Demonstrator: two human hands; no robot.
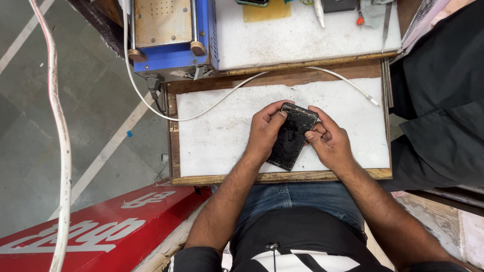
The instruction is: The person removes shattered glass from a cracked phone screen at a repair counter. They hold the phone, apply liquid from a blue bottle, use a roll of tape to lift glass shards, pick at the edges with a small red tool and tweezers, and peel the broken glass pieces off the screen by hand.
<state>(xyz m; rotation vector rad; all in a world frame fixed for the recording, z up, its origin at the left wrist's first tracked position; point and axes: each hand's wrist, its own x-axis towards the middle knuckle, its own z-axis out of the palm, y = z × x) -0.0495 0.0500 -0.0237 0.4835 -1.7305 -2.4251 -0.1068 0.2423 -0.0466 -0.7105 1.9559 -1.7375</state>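
Observation:
A black phone (292, 137) with a cracked, shattered face is held over a white work mat (217, 136) set in a wooden frame. My left hand (264, 133) grips its left edge, thumb pressing near the top corner. Its right edge is pinched by my right hand (327, 142), fingers curled against the side. The phone's lower end rests near the mat's front edge.
A white cable (201, 111) loops across the mat, its plug (373, 102) lying at the right. A blue machine (171, 35) stands at the back left. A second white mat (302, 35) behind carries small tools. Another person in dark clothing (443, 100) sits at the right.

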